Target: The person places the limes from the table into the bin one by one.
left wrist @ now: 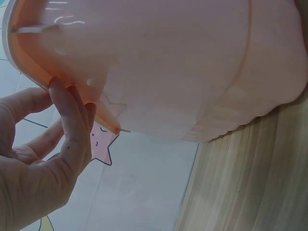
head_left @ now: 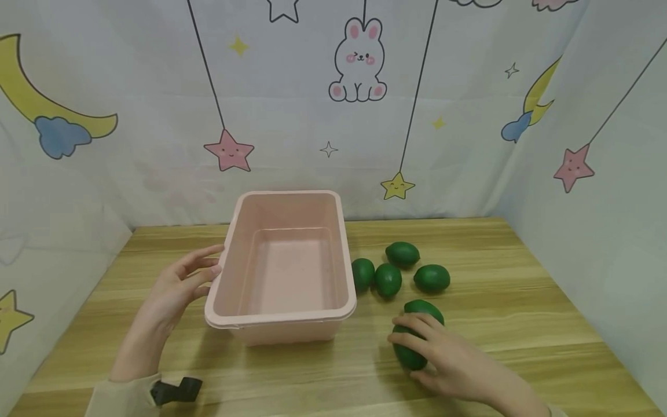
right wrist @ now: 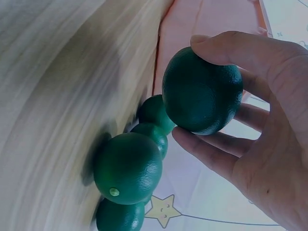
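Observation:
A pale pink plastic tub [head_left: 281, 331] stands left of the middle, with nothing inside. My left hand [head_left: 174, 286] is at its left side, fingers and thumb pinching the rim; in the left wrist view the fingertips [left wrist: 57, 89] curl under the lip. My right hand [head_left: 443, 353] grips a dark green lime [right wrist: 202, 91] between thumb and fingers, raised above the table in the right wrist view. Just behind the held one lies another lime [head_left: 426, 308], partly covered by the hand in the head view.
More green limes [head_left: 388, 281] lie in a loose group right of the tub, one [head_left: 362, 273] close against its side. The wooden table [head_left: 495, 301] is bordered by white printed cloth [head_left: 292, 116] at the back and sides.

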Tool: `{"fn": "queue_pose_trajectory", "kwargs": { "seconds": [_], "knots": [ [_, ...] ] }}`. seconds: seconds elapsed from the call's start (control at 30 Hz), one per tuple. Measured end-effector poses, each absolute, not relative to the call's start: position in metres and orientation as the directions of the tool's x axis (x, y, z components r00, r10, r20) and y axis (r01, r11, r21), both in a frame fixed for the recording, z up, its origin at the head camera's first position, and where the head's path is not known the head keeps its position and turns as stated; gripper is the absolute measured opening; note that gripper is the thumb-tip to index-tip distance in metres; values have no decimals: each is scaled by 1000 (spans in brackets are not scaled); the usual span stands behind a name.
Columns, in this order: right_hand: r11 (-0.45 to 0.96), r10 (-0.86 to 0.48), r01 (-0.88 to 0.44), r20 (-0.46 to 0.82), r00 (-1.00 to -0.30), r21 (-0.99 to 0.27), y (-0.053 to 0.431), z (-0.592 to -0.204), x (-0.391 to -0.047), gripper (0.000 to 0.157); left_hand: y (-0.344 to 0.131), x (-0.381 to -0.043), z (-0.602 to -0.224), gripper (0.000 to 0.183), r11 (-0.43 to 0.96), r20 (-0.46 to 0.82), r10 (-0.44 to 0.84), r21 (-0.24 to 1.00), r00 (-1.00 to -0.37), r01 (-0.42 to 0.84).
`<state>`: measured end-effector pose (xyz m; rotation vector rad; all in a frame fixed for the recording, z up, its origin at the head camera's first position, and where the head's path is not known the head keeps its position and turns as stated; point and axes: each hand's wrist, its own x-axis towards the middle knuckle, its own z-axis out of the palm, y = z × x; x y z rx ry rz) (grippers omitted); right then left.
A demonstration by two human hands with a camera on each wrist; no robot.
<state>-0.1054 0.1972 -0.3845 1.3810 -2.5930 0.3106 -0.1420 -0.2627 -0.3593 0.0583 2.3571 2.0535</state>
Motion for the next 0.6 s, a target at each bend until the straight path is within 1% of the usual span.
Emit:
{"fn": "queue_pose_trajectory", "kwargs": {
  "seconds": [0.23,0.6],
  "knots": [
    [528,-795,-846,304,-525,-77,196,-380,-108,68,-262,-142,-359,48,118,8,37,993,-999,13],
    [530,-780,-844,342,-523,-83,193,-371,-111,71,-262,-142,-360,47,119,20,41,993,-999,25]
  ]
}}
